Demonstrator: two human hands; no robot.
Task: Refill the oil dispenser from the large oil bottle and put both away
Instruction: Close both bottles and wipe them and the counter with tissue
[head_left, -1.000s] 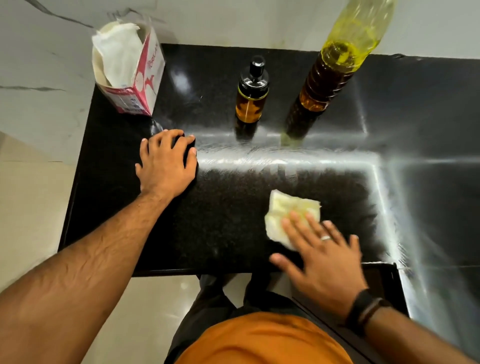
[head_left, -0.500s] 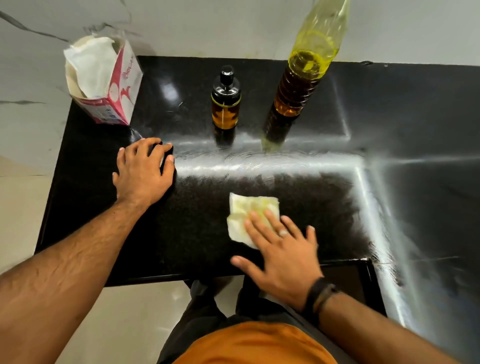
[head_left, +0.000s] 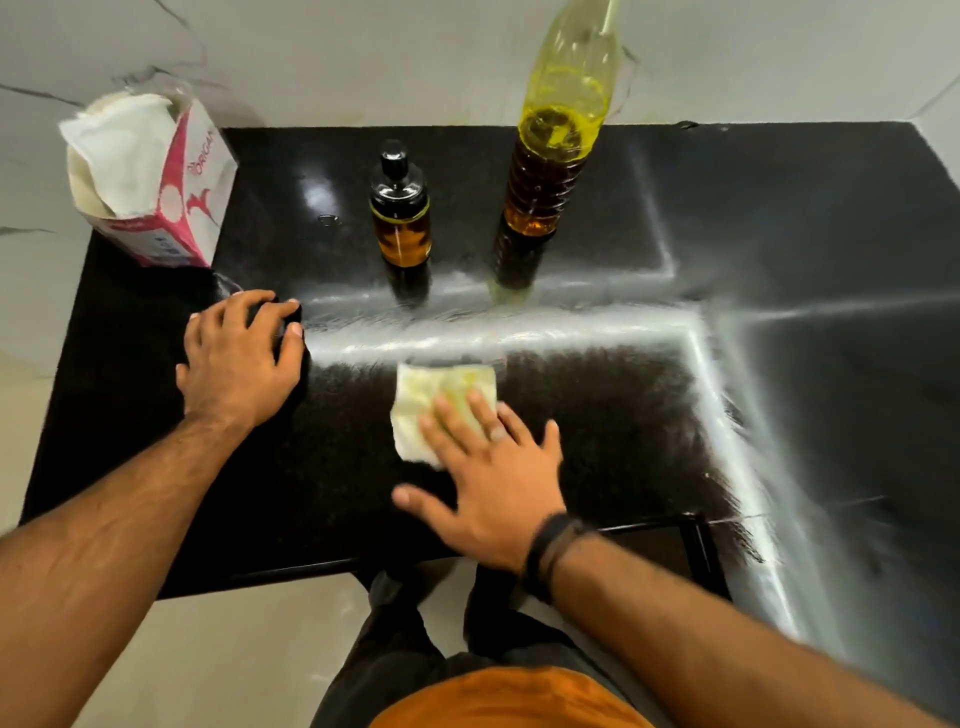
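Note:
The small oil dispenser (head_left: 400, 228), amber with a black pump top, stands upright at the back of the black counter (head_left: 571, 431). To its right stands the large plastic oil bottle (head_left: 550, 171), partly full of amber oil. My right hand (head_left: 493, 467) lies flat with spread fingers pressing an oil-stained folded tissue (head_left: 431, 400) onto the counter in front of the bottles. My left hand (head_left: 239, 358) rests on the counter at the left, fingers curled over a small dark thing that I cannot make out.
An opened tissue pack (head_left: 156, 192), white and pink, stands at the back left corner of the counter. A pale wall runs behind. The counter's left and front edges drop to a tiled floor. Bright reflections streak the counter to the right.
My right hand has slid the tissue leftward across the counter. My left hand stays planted. The view has shifted a little.

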